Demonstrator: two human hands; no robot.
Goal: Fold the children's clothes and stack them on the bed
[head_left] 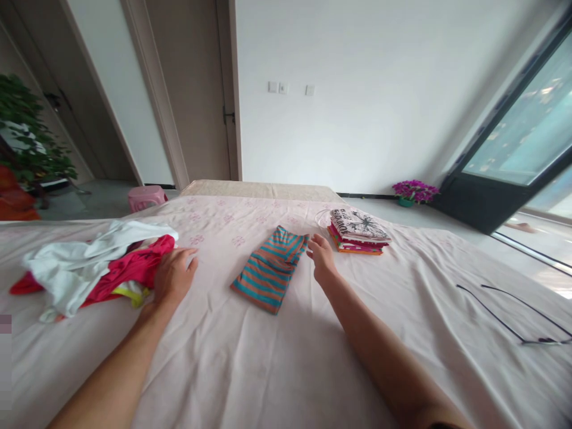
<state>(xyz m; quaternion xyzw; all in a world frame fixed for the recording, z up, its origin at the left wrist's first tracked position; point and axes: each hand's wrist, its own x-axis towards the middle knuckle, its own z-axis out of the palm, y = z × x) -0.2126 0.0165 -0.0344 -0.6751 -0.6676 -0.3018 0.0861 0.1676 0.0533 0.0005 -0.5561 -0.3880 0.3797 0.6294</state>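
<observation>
A striped garment (272, 268) in teal and orange-brown lies folded in the middle of the bed. My right hand (320, 257) is by its upper right corner, fingers apart; I cannot tell whether the fingertips touch the cloth. Over at the left is a loose heap of clothes, with a white garment (80, 268) on top of a red garment (138, 262). Fingers stretched out, my left hand (175, 274) rests beside the heap's right edge, next to the red cloth. A stack of folded clothes (360, 231), topped by a printed white piece, sits right of the striped garment.
A pale flowered sheet (214, 357) covers the bed, wrinkled near me. Eyeglasses (522, 339) with dark temples lie at the right. Past the bed are a pink stool (147, 196), purple flowers (415, 190) in a green pot, and a green plant (31, 137).
</observation>
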